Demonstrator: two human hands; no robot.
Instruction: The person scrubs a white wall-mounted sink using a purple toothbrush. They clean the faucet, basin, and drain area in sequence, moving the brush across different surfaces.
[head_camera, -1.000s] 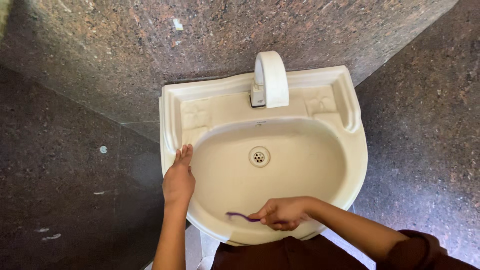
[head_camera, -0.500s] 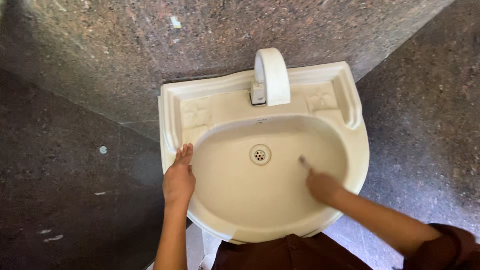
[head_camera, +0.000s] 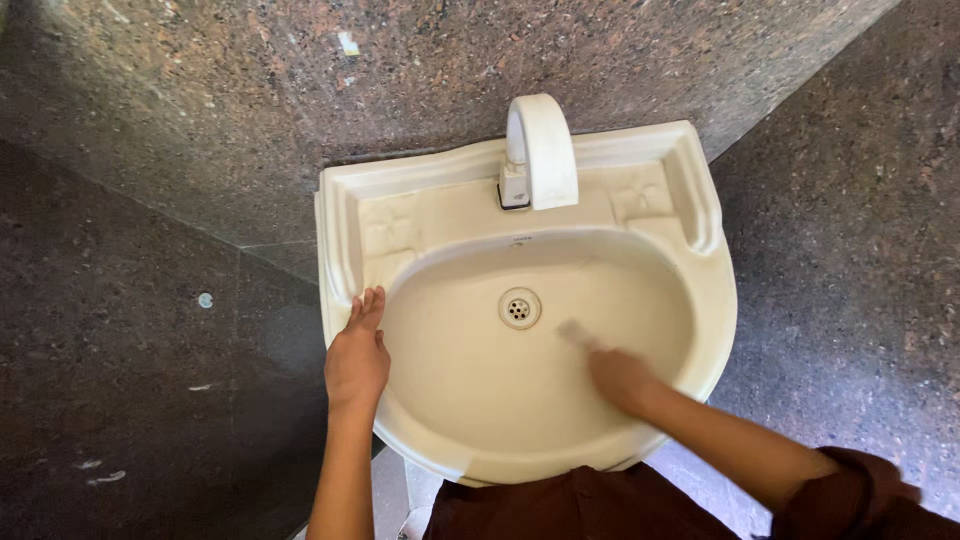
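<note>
Right hand (head_camera: 622, 380) is down inside the bowl of the cream wash basin (head_camera: 700, 330), to the right of and a little nearer the person than the drain (head_camera: 519, 308). It is blurred, so how tightly its fingers are curled cannot be told for certain; they look closed around a thin brush (head_camera: 574, 334), whose far end shows only as a pale smear pointing toward the drain, close to the bowl's surface. Whether the brush tip actually touches the bowl cannot be told.

Left hand (head_camera: 357, 362) lies flat and open on the basin's left rim, left of the drain, fingers together and stretched toward the back ledge, palm down on the edge, holding nothing.

Behind the drain, at the middle of the back ledge, stands a white arched tap (head_camera: 540, 150), its spout curving over the bowl toward the drain. On either side of the tap the ledge has a shallow moulded recess. The basin is fixed to a dark speckled stone wall (head_camera: 250, 110), which meets the dark floor (head_camera: 110, 360) left of the basin. Below the basin's near edge, the person's dark maroon clothing (head_camera: 580, 510) shows, with a maroon sleeve on the right forearm
</note>
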